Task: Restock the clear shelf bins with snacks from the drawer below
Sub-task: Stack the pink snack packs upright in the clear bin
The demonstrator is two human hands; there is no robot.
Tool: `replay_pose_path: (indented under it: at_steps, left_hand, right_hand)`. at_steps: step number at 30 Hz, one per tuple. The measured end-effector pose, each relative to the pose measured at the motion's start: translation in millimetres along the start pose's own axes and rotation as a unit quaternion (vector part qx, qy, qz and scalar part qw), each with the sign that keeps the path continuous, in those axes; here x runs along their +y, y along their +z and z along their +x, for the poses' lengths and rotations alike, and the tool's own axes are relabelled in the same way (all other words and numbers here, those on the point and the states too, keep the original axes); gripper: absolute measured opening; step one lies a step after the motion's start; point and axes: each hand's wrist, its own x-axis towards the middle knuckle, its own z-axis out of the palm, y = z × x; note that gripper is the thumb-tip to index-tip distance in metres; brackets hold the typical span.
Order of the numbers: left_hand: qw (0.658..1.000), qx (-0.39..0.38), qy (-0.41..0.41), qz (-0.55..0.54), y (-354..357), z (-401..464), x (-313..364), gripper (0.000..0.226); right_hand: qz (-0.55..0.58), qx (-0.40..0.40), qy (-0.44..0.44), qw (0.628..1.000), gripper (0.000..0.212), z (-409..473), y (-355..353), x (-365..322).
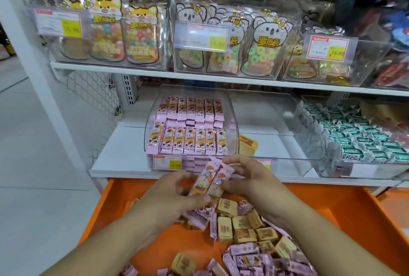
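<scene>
Two pink snack packets (211,179) sit side by side between both hands, just above the open orange drawer (345,207). My left hand (177,196) grips their lower left edge with curled fingers and thumb. My right hand (247,178) holds their upper right side. Directly behind stands a clear shelf bin (155,121) filled with neat rows of the same pink packets (190,140). More loose pink packets (261,260) and tan wrapped squares (241,225) lie in the drawer.
To the right of the pink bin is a clear bin (276,121) holding one yellow packet (247,144), then a bin of green-and-white packets (363,138). The upper shelf (132,69) carries clear bins of candy bags with price tags. Pale floor lies at left.
</scene>
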Motion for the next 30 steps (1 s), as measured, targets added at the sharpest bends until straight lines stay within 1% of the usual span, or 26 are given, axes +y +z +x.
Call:
replay_pose_path:
  at_steps: [2,4,6,9,11,14,17,19,21,23,25,26,29,30]
  left_hand:
    - [1.000,0.020,0.007,-0.005,1,4,3,0.052]
    - [0.998,0.054,0.017,-0.015,1,8,6,0.049]
    - [0.997,0.070,0.028,-0.015,-1,12,8,0.051]
    - [0.997,0.057,0.050,-0.004,-3,13,16,0.048]
    - [0.996,0.053,0.074,0.010,-4,12,25,0.041]
    - [0.989,0.075,0.111,0.060,-13,13,38,0.039]
    - [0.966,0.142,0.151,0.155,-35,18,44,0.049]
    - [0.928,0.200,0.185,0.256,-56,23,43,0.054]
    - [0.887,0.229,0.209,0.341,-76,29,39,0.056]
    - [0.874,0.221,0.193,0.388,-90,33,34,0.064]
    - [0.870,0.191,0.178,0.417,-95,36,28,0.071]
    - [0.870,0.176,0.176,0.426,-94,36,27,0.073]
    - [0.862,0.153,0.177,0.449,-93,40,23,0.071]
    - [0.859,0.151,0.178,0.456,-93,42,20,0.069]
  right_hand:
    - [0.000,0.012,-0.018,1.000,0.044,5,5,-2]
    - [-0.038,0.050,-0.032,0.998,0.045,7,11,-5]
    - [-0.074,0.081,-0.042,0.993,0.047,8,15,-7]
    - [-0.016,0.061,-0.058,0.996,0.052,8,24,-14]
    - [-0.003,0.071,-0.082,0.994,0.050,13,29,-22]
    - [0.014,0.086,-0.105,0.991,0.045,30,35,-34]
    - [-0.005,0.084,-0.100,0.991,0.041,59,43,-50]
    - [-0.038,0.087,-0.101,0.990,0.041,84,47,-61]
    - [-0.063,0.092,-0.093,0.989,0.043,113,50,-66]
    - [-0.096,0.096,-0.078,0.988,0.048,138,57,-69]
    - [-0.143,0.092,-0.060,0.984,0.055,157,66,-68]
    - [-0.154,0.083,-0.051,0.983,0.054,164,72,-67]
    - [-0.151,0.054,-0.029,0.987,0.051,177,81,-60]
    - [-0.167,0.051,-0.031,0.984,0.052,178,82,-58]
